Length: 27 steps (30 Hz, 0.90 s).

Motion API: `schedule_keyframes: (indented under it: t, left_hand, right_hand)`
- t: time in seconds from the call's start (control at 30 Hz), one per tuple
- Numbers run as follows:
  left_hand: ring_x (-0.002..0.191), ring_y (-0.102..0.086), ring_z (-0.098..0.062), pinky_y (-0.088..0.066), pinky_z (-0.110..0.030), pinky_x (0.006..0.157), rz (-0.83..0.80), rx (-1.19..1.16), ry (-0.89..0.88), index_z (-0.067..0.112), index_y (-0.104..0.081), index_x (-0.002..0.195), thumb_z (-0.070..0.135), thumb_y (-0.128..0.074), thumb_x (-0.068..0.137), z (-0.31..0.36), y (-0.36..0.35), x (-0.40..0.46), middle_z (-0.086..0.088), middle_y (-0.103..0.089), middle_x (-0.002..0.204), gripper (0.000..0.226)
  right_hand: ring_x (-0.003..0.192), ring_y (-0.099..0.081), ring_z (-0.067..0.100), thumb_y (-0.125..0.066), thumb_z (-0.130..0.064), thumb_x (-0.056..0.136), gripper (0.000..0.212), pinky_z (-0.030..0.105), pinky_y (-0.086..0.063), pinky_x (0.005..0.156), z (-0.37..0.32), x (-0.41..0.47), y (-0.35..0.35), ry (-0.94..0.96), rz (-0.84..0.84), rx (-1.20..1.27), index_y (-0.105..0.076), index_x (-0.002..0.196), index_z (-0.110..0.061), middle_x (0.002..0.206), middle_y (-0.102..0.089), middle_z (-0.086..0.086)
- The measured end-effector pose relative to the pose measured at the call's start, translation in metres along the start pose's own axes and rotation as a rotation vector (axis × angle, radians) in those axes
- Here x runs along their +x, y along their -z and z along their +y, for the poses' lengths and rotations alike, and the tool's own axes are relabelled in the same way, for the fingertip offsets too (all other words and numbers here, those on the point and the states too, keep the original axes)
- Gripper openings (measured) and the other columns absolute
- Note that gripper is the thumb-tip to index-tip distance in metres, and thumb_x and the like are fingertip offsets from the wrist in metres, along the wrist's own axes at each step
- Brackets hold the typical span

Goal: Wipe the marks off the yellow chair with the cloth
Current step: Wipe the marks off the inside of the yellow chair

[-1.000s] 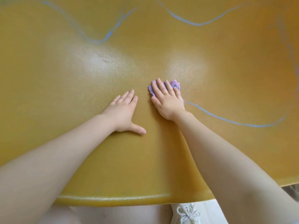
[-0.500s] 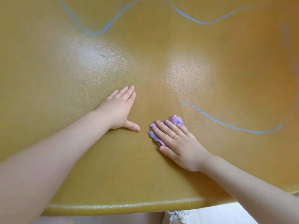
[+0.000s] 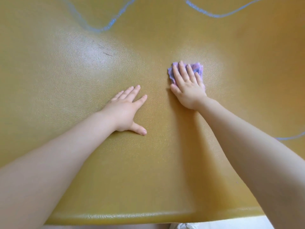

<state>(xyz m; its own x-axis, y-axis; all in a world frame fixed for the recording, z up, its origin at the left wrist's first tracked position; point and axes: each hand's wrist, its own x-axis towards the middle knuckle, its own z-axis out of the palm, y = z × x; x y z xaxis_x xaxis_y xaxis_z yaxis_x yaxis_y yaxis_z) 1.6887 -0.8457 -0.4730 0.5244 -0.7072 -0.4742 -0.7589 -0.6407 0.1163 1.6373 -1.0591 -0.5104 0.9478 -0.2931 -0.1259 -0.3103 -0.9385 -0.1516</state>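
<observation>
One cloth [image 3: 197, 68] under right hand [image 3: 187, 87].

Left hand [image 3: 126, 108] flat, fingers [image 3: 132, 91] straight; right hand [image 3: 187, 88] flat, pressing.

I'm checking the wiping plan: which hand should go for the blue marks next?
Right. The right hand already presses the cloth flat on the chair; the left hand rests bare. Blue marks remain above.

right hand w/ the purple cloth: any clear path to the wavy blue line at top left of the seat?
Probably yes. The right hand presses the crumpled purple cloth flat on the yellow plastic chair seat; only bare seat separates it from the wavy blue line.
</observation>
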Motion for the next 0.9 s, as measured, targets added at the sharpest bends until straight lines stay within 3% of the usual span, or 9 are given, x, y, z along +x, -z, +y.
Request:
schedule_keyframes:
  t: [0.1, 0.27, 0.43, 0.57, 0.67, 0.8, 0.9]
  left_hand:
    - [0.144, 0.017, -0.021, 0.005, -0.034, 0.117, -0.017, 0.015, 0.026, 0.025, 0.006, 0.147, 0.067, -0.062, 0.066, 0.008, 0.001, -0.001, -0.006, 0.025, 0.154, 0.114]
    - [0.145, 0.013, -0.021, 0.002, -0.035, 0.117, 0.041, 0.000, 0.057, 0.020, -0.003, 0.148, 0.068, -0.057, 0.070, 0.015, 0.006, -0.002, -0.005, 0.016, 0.157, 0.106]
    - [0.144, 0.013, -0.023, 0.003, -0.036, 0.117, -0.020, 0.067, 0.015, 0.006, 0.009, 0.146, 0.072, -0.056, 0.067, 0.033, 0.002, 0.007, -0.009, 0.021, 0.155, 0.121]
    - [0.144, 0.016, -0.027, 0.004, -0.037, 0.117, -0.025, 0.056, 0.004, 0.022, 0.010, 0.147, 0.072, -0.058, 0.065, 0.035, 0.000, 0.010, -0.012, 0.025, 0.153, 0.118]
    - [0.144, 0.016, -0.025, 0.004, -0.036, 0.117, 0.000, 0.019, 0.003, 0.028, 0.006, 0.147, 0.071, -0.061, 0.062, 0.032, -0.001, 0.010, -0.009, 0.024, 0.154, 0.117]
    - [0.144, 0.015, -0.023, 0.003, -0.035, 0.117, 0.018, 0.015, 0.001, 0.029, 0.006, 0.147, 0.072, -0.062, 0.060, 0.032, -0.002, 0.012, -0.006, 0.023, 0.154, 0.118]
    - [0.144, 0.014, -0.022, 0.003, -0.035, 0.117, 0.038, 0.007, 0.007, 0.031, 0.004, 0.147, 0.071, -0.064, 0.059, 0.032, -0.003, 0.013, -0.004, 0.022, 0.155, 0.118]
  right_hand:
    - [0.143, 0.012, 0.018, -0.012, -0.048, 0.096, 0.059, 0.035, 0.006, 0.113, -0.003, -0.048, -0.005, 0.043, -0.103, -0.012, 0.007, 0.147, -0.024, 0.156, 0.012, -0.002]
    - [0.139, 0.019, 0.008, 0.033, -0.071, 0.063, 0.094, 0.024, 0.017, 0.107, -0.004, -0.150, -0.005, 0.170, -0.254, 0.009, 0.015, 0.143, -0.027, 0.147, 0.021, -0.014]
    - [0.136, 0.026, 0.007, 0.031, -0.070, 0.066, 0.075, 0.019, 0.023, 0.105, 0.002, -0.182, -0.001, 0.212, -0.330, 0.064, 0.026, 0.133, -0.037, 0.144, 0.026, -0.020]
    - [0.142, 0.011, 0.008, 0.037, -0.068, 0.061, 0.085, 0.024, 0.011, 0.109, 0.019, -0.137, -0.004, 0.181, -0.224, -0.008, 0.021, 0.138, -0.036, 0.149, 0.017, -0.020]
    - [0.144, -0.001, 0.017, 0.026, -0.070, 0.068, 0.093, 0.031, 0.000, 0.113, 0.027, -0.084, -0.006, 0.112, -0.097, -0.078, 0.000, 0.147, -0.028, 0.156, 0.000, -0.008]
    - [0.144, 0.005, 0.017, -0.009, -0.051, 0.093, 0.061, 0.035, 0.002, 0.114, 0.028, -0.019, 0.002, 0.008, -0.017, -0.078, 0.003, 0.147, -0.027, 0.157, 0.005, -0.006]
    - [0.143, 0.009, 0.017, -0.020, -0.039, 0.099, 0.056, 0.036, 0.003, 0.114, 0.028, 0.000, 0.004, -0.014, 0.014, -0.075, 0.005, 0.147, -0.024, 0.157, 0.009, -0.004]
